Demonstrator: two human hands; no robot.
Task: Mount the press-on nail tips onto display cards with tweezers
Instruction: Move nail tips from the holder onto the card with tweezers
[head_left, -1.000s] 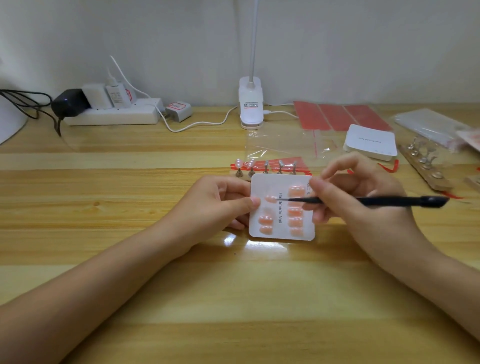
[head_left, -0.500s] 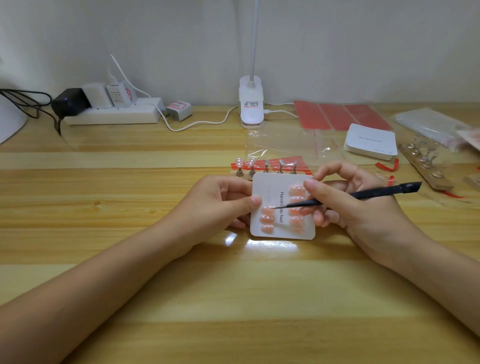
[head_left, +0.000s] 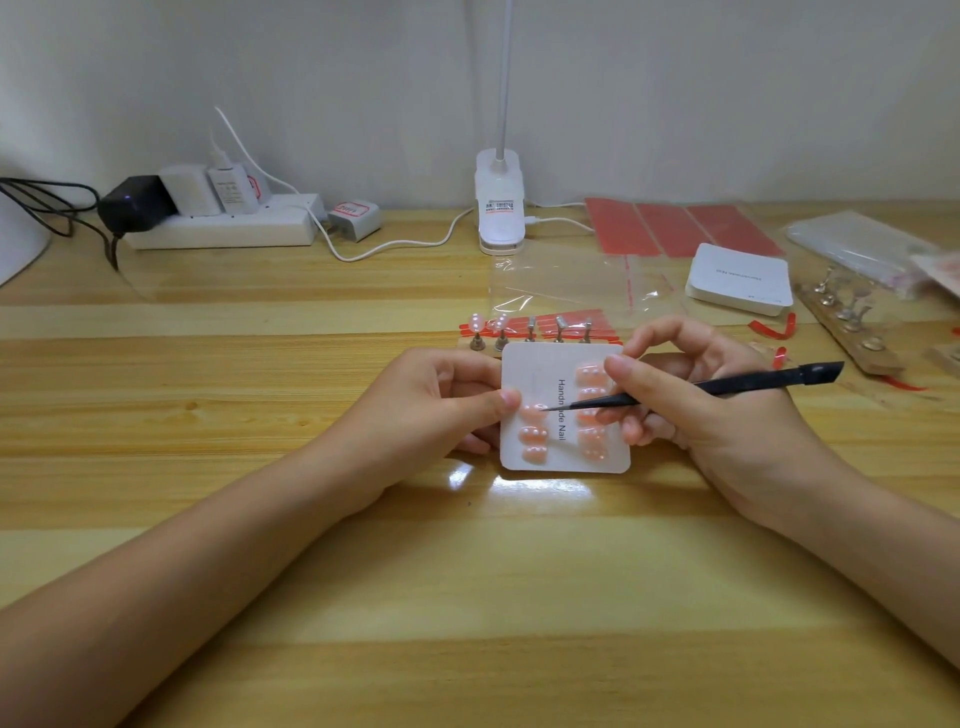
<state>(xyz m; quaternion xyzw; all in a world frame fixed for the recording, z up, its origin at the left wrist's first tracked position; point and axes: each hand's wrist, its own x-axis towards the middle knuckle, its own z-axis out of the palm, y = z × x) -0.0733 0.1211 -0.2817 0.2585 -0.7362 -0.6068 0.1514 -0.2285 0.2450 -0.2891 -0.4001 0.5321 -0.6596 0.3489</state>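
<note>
The left hand (head_left: 441, 405) holds the white display card (head_left: 540, 374) by its left edge, thumb on top and fingers curled under it. The card is lifted a little above the wooden table (head_left: 311, 571), with its near edge low over the wood. Pink nail tips (head_left: 534, 435) sit on the card in two rows, one on each side of the printed words. The right hand (head_left: 701, 405) pinches black tweezers (head_left: 727, 384) like a pen, with its other fingers tucked behind the card's right edge. The thin tweezer point touches the top nail tip in the left row, just beside the left thumb. Right behind the card stands a small rack of nail stands (head_left: 530, 335), and two of them have pink tips on them
</note>
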